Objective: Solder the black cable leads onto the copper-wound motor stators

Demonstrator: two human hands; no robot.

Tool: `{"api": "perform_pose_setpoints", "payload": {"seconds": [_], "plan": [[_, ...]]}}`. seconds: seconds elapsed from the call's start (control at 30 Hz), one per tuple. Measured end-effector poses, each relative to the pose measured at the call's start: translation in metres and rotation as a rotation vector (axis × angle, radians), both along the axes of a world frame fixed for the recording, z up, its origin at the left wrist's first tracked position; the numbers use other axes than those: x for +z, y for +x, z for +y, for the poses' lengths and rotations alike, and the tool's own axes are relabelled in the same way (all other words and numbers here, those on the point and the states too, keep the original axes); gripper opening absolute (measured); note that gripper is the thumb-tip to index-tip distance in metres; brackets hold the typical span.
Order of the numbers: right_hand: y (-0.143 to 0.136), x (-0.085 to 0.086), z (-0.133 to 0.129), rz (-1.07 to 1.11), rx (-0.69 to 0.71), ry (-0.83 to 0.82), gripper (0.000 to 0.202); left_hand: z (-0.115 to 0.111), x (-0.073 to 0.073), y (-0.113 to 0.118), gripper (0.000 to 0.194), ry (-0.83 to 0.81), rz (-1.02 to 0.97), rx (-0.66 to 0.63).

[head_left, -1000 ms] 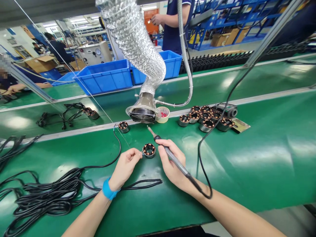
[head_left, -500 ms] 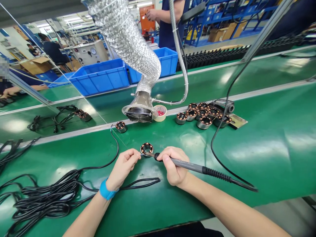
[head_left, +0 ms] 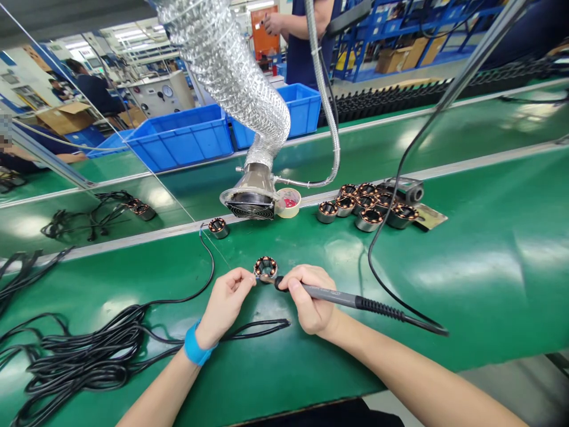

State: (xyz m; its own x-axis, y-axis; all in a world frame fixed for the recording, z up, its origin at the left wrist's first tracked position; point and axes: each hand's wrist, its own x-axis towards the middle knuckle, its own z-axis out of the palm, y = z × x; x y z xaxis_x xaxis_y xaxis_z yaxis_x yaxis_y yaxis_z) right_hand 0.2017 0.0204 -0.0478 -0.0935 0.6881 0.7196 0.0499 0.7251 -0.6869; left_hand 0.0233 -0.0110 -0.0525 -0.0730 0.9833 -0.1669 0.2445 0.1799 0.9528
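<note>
A motor stator, a ring with copper windings, stands on the green worktop between my hands. My right hand grips a soldering iron like a pen, its tip at the stator's near rim. At the stator's left edge, my left hand pinches with thumb and forefinger. A thin solder wire slants down from the upper left to these fingers; its end is too small to make out. Behind, another stator sits by the metal rail.
Coiled black cables cover the left of the worktop. A fume extractor hangs ahead beside a tape roll. Several stators cluster at the right, near a metal block. Blue bins and a person are beyond.
The soldering iron and my right hand have shifted slightly left, and the iron's cord has swung left. My left hand keeps its pinch at the stator's edge.
</note>
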Motion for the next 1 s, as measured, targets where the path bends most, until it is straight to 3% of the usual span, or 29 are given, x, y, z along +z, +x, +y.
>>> {"api": "perform_pose_setpoints", "payload": {"seconds": [0.23,0.53,1.0], "plan": [[0.0009,-0.0008,-0.0001,0.005,0.005,-0.013,0.022,-0.0012,0.0006,0.0009,0.03,0.012,0.01,0.01],[0.0047,0.0042,0.0011,0.038,-0.094,-0.069,0.026,-0.0021,-0.0006,0.0024,0.031,0.007,0.002,0.029],[0.0043,0.0039,0.0027,0.028,-0.092,-0.032,0.024,-0.0015,-0.0025,0.0018,0.031,0.011,0.001,0.045]]}}
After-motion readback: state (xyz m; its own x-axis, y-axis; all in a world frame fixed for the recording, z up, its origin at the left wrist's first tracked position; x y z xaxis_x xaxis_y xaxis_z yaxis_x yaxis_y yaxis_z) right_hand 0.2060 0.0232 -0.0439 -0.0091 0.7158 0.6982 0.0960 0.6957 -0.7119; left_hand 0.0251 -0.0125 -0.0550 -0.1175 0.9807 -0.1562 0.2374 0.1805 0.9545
